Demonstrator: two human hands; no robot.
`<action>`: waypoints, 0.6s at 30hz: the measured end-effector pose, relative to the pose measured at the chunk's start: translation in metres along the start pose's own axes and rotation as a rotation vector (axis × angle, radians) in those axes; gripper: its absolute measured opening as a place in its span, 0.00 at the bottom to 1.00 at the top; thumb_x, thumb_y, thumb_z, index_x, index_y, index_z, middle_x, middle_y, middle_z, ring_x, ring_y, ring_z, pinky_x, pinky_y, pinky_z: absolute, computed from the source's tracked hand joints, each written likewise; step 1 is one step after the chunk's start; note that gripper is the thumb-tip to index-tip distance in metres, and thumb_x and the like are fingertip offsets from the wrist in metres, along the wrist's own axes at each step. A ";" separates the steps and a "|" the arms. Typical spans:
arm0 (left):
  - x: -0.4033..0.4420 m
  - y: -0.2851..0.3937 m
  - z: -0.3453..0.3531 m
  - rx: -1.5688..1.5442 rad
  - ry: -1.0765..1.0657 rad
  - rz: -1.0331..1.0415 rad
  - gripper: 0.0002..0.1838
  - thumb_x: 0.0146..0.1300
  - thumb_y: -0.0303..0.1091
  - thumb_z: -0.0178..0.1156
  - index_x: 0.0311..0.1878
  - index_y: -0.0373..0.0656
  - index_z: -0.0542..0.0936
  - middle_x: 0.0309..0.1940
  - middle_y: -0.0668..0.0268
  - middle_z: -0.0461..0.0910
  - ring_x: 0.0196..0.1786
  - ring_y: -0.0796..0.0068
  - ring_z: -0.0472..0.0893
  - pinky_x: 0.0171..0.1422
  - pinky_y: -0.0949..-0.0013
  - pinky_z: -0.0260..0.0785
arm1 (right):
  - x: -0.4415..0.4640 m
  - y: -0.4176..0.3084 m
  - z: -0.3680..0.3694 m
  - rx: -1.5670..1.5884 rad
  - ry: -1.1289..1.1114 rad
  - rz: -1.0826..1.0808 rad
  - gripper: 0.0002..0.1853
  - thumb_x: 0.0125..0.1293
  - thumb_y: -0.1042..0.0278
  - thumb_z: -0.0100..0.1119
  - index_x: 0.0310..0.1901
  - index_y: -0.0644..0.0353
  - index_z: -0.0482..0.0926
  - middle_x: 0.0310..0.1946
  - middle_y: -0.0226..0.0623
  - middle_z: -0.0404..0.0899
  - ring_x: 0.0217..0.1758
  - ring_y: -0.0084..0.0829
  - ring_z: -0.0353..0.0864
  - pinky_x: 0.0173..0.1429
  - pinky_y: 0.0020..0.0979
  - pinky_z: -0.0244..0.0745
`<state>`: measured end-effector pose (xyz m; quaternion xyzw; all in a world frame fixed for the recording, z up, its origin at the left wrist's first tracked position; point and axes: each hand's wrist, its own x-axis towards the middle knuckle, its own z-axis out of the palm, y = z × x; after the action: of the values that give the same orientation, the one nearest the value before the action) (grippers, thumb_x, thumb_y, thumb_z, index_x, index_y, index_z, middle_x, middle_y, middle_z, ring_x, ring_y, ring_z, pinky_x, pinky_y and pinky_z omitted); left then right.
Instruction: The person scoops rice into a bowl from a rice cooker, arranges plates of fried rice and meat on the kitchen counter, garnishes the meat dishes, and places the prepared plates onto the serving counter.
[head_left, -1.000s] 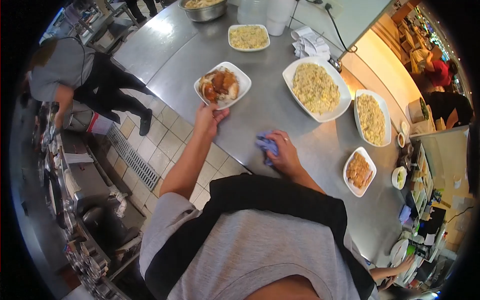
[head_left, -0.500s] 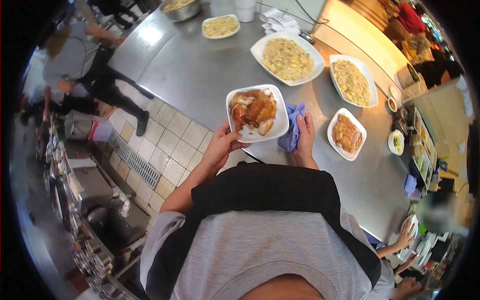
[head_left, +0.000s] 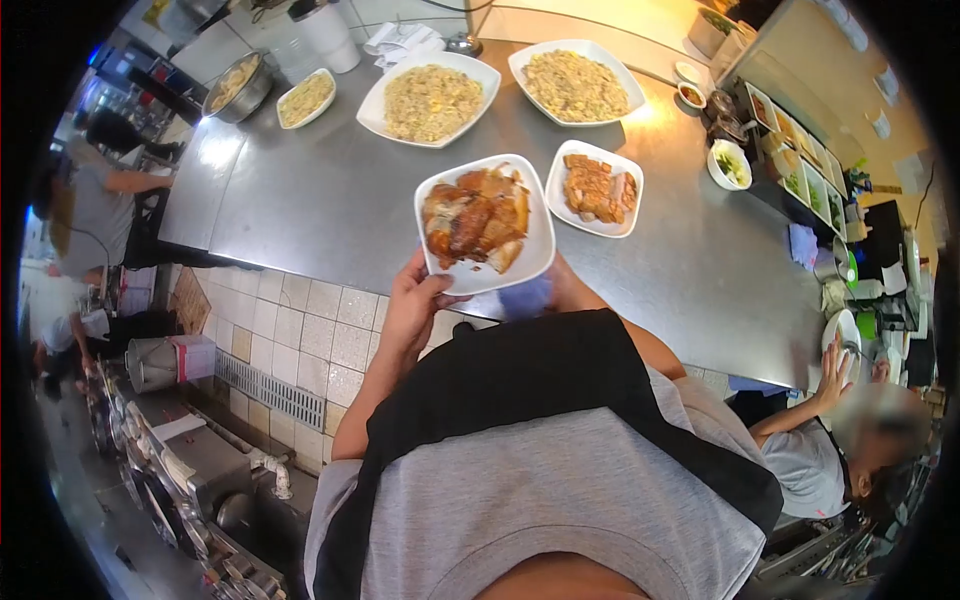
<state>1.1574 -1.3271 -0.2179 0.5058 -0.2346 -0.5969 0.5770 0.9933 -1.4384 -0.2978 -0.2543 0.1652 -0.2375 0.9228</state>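
Two hands are at the dish (head_left: 537,245); how is the left hand (head_left: 415,310) set

Its forearm points up towards 1 o'clock. The thumb lies over the rim at the dish's 7 o'clock corner while the fingers tuck underneath, so the dish is pinched between them

And the right hand (head_left: 566,283)?

Its forearm slants towards 10 o'clock, ending at the dish's 5 o'clock side. It holds a cloth (head_left: 525,297), blurred, below the rim. Most of its fingers are hidden behind the dish, so I cannot tell how tightly they close

Where is the dish itself?

Held up off the counter (head_left: 330,210), by the near edge, with browned meat (head_left: 475,218) in it

What lies around it?

Rice (head_left: 430,103) on a plate at 11 o'clock from the dish, more rice (head_left: 575,85) at 1. Pork (head_left: 598,190) sits near it, between 2 and 3, and greens (head_left: 733,167) are further out the same way. At 4 o'clock, well apart, another person's hand (head_left: 832,380) is spread beside a white plate (head_left: 850,328)
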 end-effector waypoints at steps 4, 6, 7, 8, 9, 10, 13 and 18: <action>-0.002 -0.019 -0.008 0.020 0.052 -0.012 0.24 0.56 0.20 0.50 0.59 0.35 0.68 0.49 0.58 0.76 0.45 0.67 0.80 0.45 0.66 0.79 | -0.097 -0.046 -0.020 -0.366 0.132 0.036 0.22 0.67 0.62 0.48 0.58 0.66 0.71 0.53 0.44 0.76 0.49 0.34 0.80 0.47 0.34 0.80; -0.004 -0.030 -0.015 0.054 0.096 -0.055 0.24 0.55 0.20 0.50 0.59 0.34 0.68 0.48 0.57 0.76 0.44 0.66 0.81 0.45 0.65 0.80 | -0.145 -0.079 -0.029 -0.334 0.219 -0.021 0.23 0.64 0.61 0.51 0.56 0.68 0.72 0.51 0.43 0.77 0.47 0.33 0.80 0.46 0.32 0.79; -0.007 -0.035 -0.017 0.057 0.118 -0.081 0.24 0.55 0.20 0.49 0.58 0.34 0.68 0.48 0.56 0.76 0.44 0.66 0.81 0.45 0.65 0.80 | -0.171 -0.095 -0.039 -0.441 0.298 -0.061 0.24 0.63 0.61 0.52 0.56 0.69 0.72 0.50 0.42 0.78 0.46 0.32 0.80 0.47 0.32 0.79; -0.009 -0.041 -0.019 0.059 0.140 -0.108 0.24 0.55 0.20 0.49 0.58 0.34 0.68 0.48 0.56 0.76 0.44 0.66 0.81 0.45 0.65 0.80 | -0.196 -0.102 -0.069 -0.500 0.409 -0.179 0.23 0.62 0.63 0.54 0.56 0.68 0.72 0.50 0.41 0.78 0.44 0.31 0.80 0.47 0.29 0.77; -0.010 -0.047 -0.022 0.041 0.129 -0.126 0.24 0.55 0.20 0.49 0.58 0.33 0.68 0.48 0.56 0.76 0.44 0.65 0.81 0.45 0.65 0.80 | -0.215 -0.118 -0.081 -0.632 0.528 -0.203 0.23 0.62 0.62 0.55 0.56 0.66 0.72 0.49 0.42 0.78 0.43 0.31 0.80 0.47 0.29 0.76; -0.009 -0.051 -0.023 0.044 0.123 -0.135 0.24 0.55 0.20 0.49 0.58 0.33 0.68 0.48 0.56 0.75 0.44 0.65 0.81 0.45 0.65 0.80 | -0.225 -0.131 -0.080 -0.764 0.646 -0.226 0.23 0.62 0.61 0.55 0.57 0.63 0.72 0.48 0.42 0.79 0.42 0.30 0.80 0.47 0.29 0.76; -0.003 -0.055 -0.029 0.054 0.097 -0.147 0.24 0.55 0.20 0.49 0.58 0.33 0.68 0.48 0.56 0.75 0.44 0.65 0.81 0.45 0.65 0.80 | -0.233 -0.157 -0.060 -1.436 1.111 0.014 0.23 0.63 0.58 0.55 0.59 0.55 0.72 0.54 0.45 0.75 0.47 0.35 0.79 0.51 0.33 0.73; 0.032 -0.061 -0.028 -0.052 0.048 -0.095 0.25 0.56 0.20 0.50 0.60 0.35 0.66 0.47 0.58 0.75 0.44 0.65 0.81 0.44 0.65 0.80 | -0.237 -0.120 -0.119 -2.130 1.318 0.054 0.28 0.62 0.52 0.54 0.63 0.50 0.68 0.65 0.47 0.62 0.61 0.51 0.67 0.61 0.44 0.65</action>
<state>1.1597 -1.3344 -0.2919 0.5154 -0.1807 -0.6172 0.5664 0.7029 -1.4520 -0.2854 -0.7026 0.7099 -0.0490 0.0056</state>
